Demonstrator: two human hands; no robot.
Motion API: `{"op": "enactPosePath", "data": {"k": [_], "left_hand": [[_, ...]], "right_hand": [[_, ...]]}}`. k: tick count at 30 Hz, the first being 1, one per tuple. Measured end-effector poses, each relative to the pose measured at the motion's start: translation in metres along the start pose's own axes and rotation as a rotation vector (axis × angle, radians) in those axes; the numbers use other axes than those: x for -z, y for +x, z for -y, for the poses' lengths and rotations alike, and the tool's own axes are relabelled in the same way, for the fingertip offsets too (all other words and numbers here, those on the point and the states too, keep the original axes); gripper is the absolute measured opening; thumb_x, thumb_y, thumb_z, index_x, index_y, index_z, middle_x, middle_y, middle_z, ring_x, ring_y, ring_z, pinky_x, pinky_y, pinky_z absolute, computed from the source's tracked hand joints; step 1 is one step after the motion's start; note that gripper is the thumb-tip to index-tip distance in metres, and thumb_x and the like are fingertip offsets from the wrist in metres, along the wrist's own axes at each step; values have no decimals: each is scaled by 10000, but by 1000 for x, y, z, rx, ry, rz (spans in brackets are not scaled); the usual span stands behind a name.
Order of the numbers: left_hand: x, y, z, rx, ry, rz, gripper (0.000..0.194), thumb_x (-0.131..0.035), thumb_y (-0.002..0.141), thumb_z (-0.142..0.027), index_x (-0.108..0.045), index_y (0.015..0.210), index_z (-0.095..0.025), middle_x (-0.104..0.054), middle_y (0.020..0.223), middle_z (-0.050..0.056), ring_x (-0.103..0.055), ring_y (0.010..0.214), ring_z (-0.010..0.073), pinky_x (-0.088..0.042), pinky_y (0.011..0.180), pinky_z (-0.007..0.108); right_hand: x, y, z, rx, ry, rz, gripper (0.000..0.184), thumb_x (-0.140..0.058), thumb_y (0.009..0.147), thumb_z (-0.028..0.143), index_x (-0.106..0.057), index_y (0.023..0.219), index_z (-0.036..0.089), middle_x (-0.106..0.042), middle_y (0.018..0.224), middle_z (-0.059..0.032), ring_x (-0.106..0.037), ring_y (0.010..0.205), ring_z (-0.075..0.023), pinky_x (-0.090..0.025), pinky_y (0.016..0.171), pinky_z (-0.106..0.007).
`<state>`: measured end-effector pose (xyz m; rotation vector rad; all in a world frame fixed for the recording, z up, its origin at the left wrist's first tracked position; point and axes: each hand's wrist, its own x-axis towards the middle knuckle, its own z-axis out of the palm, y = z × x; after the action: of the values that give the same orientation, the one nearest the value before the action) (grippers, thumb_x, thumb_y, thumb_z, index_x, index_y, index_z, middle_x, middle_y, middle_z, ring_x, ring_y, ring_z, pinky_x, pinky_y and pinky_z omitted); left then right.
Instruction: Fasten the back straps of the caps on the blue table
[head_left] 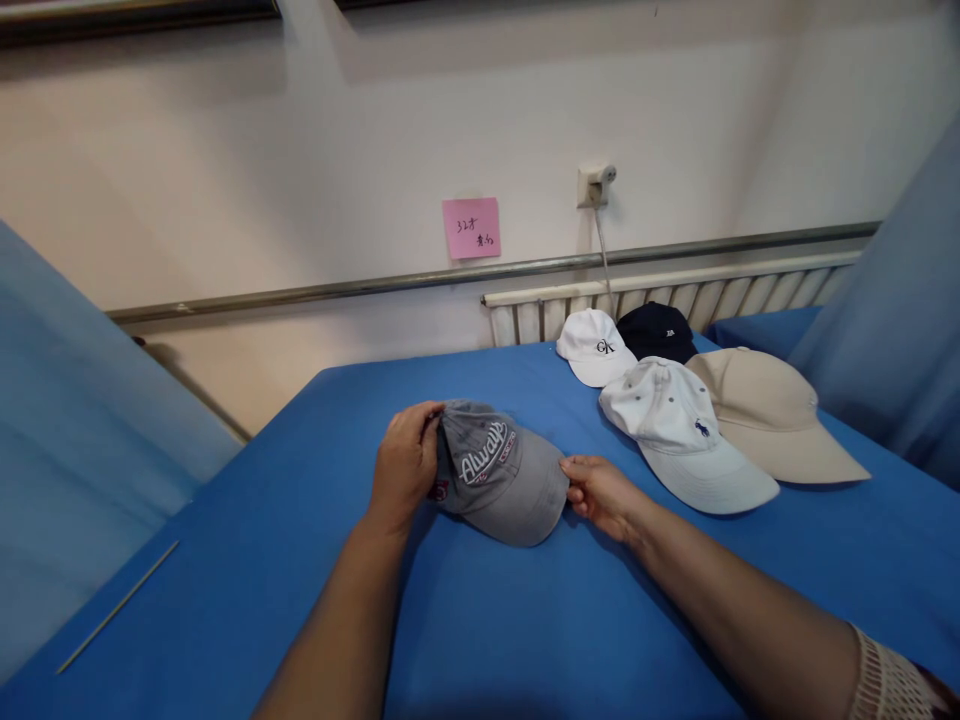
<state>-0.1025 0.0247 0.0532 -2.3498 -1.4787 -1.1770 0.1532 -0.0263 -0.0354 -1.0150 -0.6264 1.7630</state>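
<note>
Between my two hands is a grey baseball cap (517, 485) with raised white "Always" lettering, its brim turned to the right. My left hand (405, 465) grips the crown's back edge, the thumb and fingers closed on the fabric. The tip of the brim is pinched by my right hand (600, 495), thumb on top. Right of it lies a pale grey cap (664, 410) with a small dark horse emblem. A beige cap (765, 400), a white cap (589, 340) and a dark navy cap (656, 330) sit close beside and behind that one.
A blue-covered table (480, 640) lies under the caps, with a thin stick (118, 607) at its left. Behind are a metal rail (360, 288), a radiator (735, 290), a wall socket with a plug (594, 187) and a pink note (471, 228). Blue curtains (75, 430) hang at both sides.
</note>
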Motion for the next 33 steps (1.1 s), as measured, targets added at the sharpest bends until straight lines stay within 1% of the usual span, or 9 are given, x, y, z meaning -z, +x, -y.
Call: {"op": "enactPosePath", "data": {"k": [5,7,9,13,16,21,25,28,33], "left_hand": [[-1,-2,-4,44,-52,-43,376,-455,924,-283,-530,1276,-177,-624,1218,110,-624,1027,214,-499,924,390],[-1,-3,-6,45,-88,-66,401,-479,912,-280,-506,1299,-180,-600,1247,116,-633,998,202,-521,891,379],[-3,-3,-8,19,-108,-56,384,-490,902,-274,-521,1274,-180,-594,1253,119,-636,986,197,-529,883,378],[-11,-7,-10,-27,-105,60,316,-478,900,-264,-565,1193,-182,-621,1220,116,-622,1047,219,-519,911,406],[-19,-11,-9,-41,-92,169,284,-475,896,-260,-589,1146,-184,-637,1197,114,-614,1079,233,-516,914,415],[-33,-18,-9,-56,-116,374,280,-483,876,-237,-607,1122,-191,-664,1127,99,-638,1010,223,-515,901,408],[-42,-24,-9,-59,-131,518,278,-490,868,-234,-621,1109,-191,-677,1081,96,-640,989,227,-505,901,401],[-45,-26,-7,-57,-154,561,288,-484,875,-240,-619,1123,-189,-672,1107,98,-632,1014,230,-496,916,396],[-45,-26,-8,-33,-164,588,283,-496,870,-249,-635,1111,-199,-683,1098,94,-636,1005,231,-493,919,395]], "right_hand": [[4,4,4,62,149,-7,289,-752,725,306,-490,741,186,-432,549,85,-380,418,-38,-268,364,-145],[9,9,10,118,216,-51,274,-745,735,287,-488,758,193,-439,564,86,-397,421,-38,-297,368,-145],[16,15,17,184,269,-107,257,-727,749,256,-476,760,201,-449,581,87,-417,428,-38,-329,378,-142],[29,29,31,294,303,-278,235,-692,773,197,-458,768,221,-477,597,84,-485,466,-52,-396,411,-137],[35,36,33,320,315,-371,212,-643,813,168,-446,758,224,-505,602,77,-538,504,-58,-439,440,-132],[39,42,24,299,291,-431,194,-620,834,167,-459,739,218,-540,590,55,-573,512,-74,-481,457,-149],[42,45,21,283,290,-451,195,-604,832,149,-455,728,220,-542,568,48,-576,499,-85,-487,446,-160],[42,46,20,295,300,-469,199,-591,825,131,-447,724,223,-540,562,48,-576,504,-90,-493,449,-170],[41,45,18,358,316,-508,220,-614,794,146,-421,735,234,-528,574,69,-571,507,-87,-497,467,-183]]}}
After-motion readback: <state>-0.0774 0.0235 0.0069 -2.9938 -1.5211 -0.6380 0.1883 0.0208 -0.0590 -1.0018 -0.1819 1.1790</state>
